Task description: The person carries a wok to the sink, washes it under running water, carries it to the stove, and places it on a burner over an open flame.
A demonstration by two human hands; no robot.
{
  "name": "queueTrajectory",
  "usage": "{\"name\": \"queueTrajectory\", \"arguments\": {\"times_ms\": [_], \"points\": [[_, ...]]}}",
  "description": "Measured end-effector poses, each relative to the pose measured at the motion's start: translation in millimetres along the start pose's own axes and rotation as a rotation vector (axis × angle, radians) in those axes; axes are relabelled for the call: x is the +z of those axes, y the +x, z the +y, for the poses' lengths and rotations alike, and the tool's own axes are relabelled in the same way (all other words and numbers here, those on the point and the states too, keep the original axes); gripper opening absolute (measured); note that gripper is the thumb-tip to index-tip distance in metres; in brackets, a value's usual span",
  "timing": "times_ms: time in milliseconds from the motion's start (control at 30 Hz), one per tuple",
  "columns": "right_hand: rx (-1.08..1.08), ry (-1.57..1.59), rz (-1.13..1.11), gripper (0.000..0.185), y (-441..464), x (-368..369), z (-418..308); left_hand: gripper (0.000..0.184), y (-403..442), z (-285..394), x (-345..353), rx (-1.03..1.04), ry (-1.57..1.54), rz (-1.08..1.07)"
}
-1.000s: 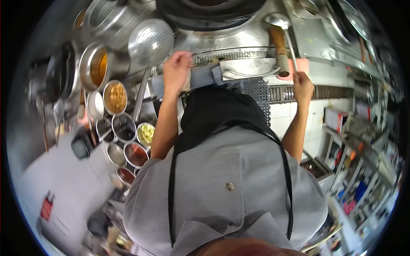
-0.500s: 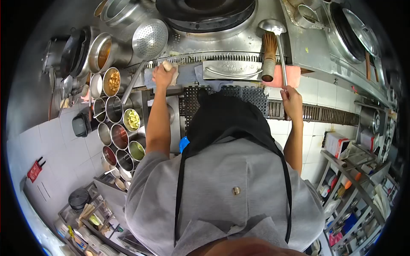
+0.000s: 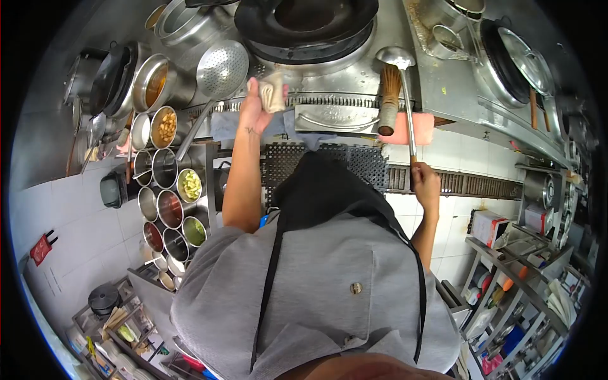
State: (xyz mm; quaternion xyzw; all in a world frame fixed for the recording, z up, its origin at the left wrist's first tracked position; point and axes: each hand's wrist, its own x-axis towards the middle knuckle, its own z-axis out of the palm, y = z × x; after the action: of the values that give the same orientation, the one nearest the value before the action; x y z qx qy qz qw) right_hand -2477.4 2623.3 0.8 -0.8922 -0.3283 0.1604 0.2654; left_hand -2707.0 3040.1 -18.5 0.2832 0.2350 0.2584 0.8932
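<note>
My left hand [image 3: 255, 117] is turned palm up beside the stove's front edge, with a folded beige cloth [image 3: 272, 94] held between thumb and fingers. My right hand [image 3: 426, 185] is closed around the end of a long ladle [image 3: 408, 104], whose bowl rests on the stove top. A bristle brush [image 3: 388, 101] lies along the ladle's left side. Below it is a pink cloth [image 3: 415, 128] on the edge. A black wok [image 3: 306, 22] sits on the burner ahead. The perforated strainer [image 3: 221, 68] lies left of my left hand.
At left stand several metal pots of ingredients, among them chopped green pieces [image 3: 189, 185] and brown chunks [image 3: 166, 126]. A grey-blue cloth [image 3: 228, 126] lies along the stove front. Wire shelving [image 3: 506, 278] is at right, and a black perforated mat [image 3: 354, 166] covers the floor.
My left hand has risen from the stove edge and turned palm up, bringing the beige cloth toward the wok. My right hand stays on the ladle handle. The view has shifted slightly.
</note>
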Motion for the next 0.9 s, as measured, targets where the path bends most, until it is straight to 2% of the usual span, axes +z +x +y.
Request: {"name": "queueTrajectory", "arguments": {"times_ms": [67,100,167,233,267,333,400,433,467,533,567,600,667,700,733,900], "points": [[-0.028,0.03,0.058,0.012,-7.9,8.0,2.9,0.064,21.2,-0.9,37.4,0.024,0.104,0.183],[-0.088,0.063,0.091,0.014,-11.7,13.1,6.4,0.065,36.6,2.6,50.4,-0.008,0.094,0.146],[0.02,0.036,-0.001,0.017,-20.2,14.9,1.5,0.063,69.8,9.1,77.7,-0.099,-0.04,0.074],[0.072,-0.007,-0.028,0.017,-31.9,18.2,-2.5,0.055,100.4,8.6,106.2,-0.218,-0.042,0.255],[0.089,-0.009,-0.052,0.017,-37.5,24.1,0.9,0.048,121.7,6.5,102.8,-0.272,-0.219,0.395],[0.105,0.013,-0.073,0.017,-50.9,36.1,11.9,0.038,169.4,-9.9,62.0,-0.134,-0.045,0.413],[0.187,0.029,-0.092,0.018,-65.5,45.0,15.4,0.031,180.9,-9.7,60.8,-0.164,-0.127,0.555],[0.141,0.036,-0.044,0.019,-74.6,51.5,19.8,0.028,181.2,-9.2,63.5,-0.191,-0.031,0.543],[0.19,0.066,-0.067,0.02,-82.5,54.7,19.5,0.026,173.7,-5.6,74.6,-0.217,0.066,0.53],[0.224,0.041,-0.104,0.021,-97.3,60.9,20.6,0.025,153.8,1.2,98.1,-0.436,-0.241,0.444],[0.216,0.03,-0.098,0.021,-103.4,65.3,22.0,0.027,169.1,3.8,82.7,-0.633,-0.569,0.336],[0.234,0.043,-0.106,0.021,-108.7,67.7,24.3,0.027,177.3,-7.2,69.3,-0.637,-0.566,0.329],[0.251,0.055,-0.102,0.02,-114.5,66.9,20.9,0.024,178.8,-9.2,77.2,-0.412,-0.394,0.374],[0.252,0.056,-0.085,0.02,-116.5,65.2,20.3,0.022,178.4,-12.0,81.5,-0.366,-0.361,0.48],[0.26,0.052,-0.074,0.021,-117.9,61.0,16.4,0.019,177.6,-10.4,81.0,-0.432,-0.331,0.503],[0.269,0.067,0.026,0.02,-139.9,61.1,22.3,0.019,155.4,-3.9,89.3,-0.409,-0.152,0.448]]}}
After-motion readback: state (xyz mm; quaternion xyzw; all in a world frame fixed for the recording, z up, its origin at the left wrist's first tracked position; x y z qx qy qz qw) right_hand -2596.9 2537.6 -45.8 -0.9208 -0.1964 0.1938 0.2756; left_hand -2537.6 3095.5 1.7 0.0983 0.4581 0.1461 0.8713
